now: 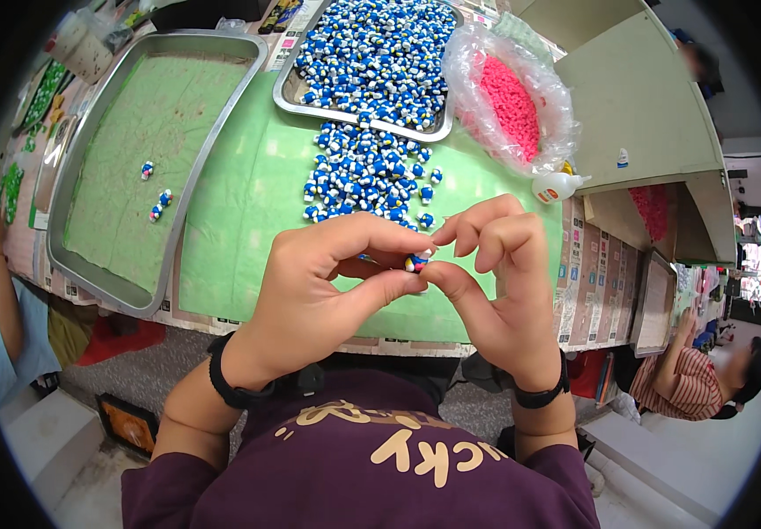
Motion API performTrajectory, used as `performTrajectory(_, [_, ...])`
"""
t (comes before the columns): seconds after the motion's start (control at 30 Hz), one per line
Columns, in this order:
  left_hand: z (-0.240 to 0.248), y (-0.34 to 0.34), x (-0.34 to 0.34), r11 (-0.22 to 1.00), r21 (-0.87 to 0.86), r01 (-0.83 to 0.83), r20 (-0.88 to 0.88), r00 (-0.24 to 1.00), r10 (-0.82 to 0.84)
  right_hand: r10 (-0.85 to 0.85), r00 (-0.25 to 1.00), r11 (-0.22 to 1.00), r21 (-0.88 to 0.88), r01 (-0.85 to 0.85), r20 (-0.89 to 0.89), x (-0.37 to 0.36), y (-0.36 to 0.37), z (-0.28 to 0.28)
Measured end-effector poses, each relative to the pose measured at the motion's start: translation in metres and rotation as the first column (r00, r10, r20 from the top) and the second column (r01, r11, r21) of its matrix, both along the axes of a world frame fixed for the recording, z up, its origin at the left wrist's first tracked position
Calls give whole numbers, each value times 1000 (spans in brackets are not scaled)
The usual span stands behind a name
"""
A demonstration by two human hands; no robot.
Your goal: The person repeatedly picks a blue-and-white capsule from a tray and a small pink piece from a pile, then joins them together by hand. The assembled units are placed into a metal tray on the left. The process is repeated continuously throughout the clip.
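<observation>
green mat (248, 203) (fingertips (402, 280) pinching figurine (416, 261))

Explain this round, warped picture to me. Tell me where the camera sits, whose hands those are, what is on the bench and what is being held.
The camera is worn on a person's head and looks down, so its wide lens bends straight edges and darkens the corners. The two forearms coming up from the lower edge are that person's own. The left hand and right hand meet at the fingertips and pinch one small blue and white toy piece between them.

Under the hands lies a green mat on the bench. A loose pile of blue and white pieces sits on it, spilling from a metal tray full of the same. A larger tray on the left holds only a few pieces. A clear bag of pink bits and a small white bottle are on the right. Other people sit at both edges.
</observation>
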State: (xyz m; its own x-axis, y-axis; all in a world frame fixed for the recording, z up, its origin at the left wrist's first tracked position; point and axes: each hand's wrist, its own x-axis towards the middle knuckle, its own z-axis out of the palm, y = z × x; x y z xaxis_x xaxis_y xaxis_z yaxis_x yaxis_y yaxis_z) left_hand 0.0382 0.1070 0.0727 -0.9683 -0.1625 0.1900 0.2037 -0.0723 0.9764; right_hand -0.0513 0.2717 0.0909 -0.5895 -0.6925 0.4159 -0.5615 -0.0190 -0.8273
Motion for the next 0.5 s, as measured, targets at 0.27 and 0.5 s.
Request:
performTrajectory(0.27, [-3, -12, 1, 969, 226, 95, 91, 989, -119, 16, 994, 1000, -13, -15, 107, -5, 8, 3])
performTrajectory(0.5, [-6, -66, 21, 980, 72, -188, 69, 981, 183, -193, 975, 917, 332, 220, -111, -43, 47, -6])
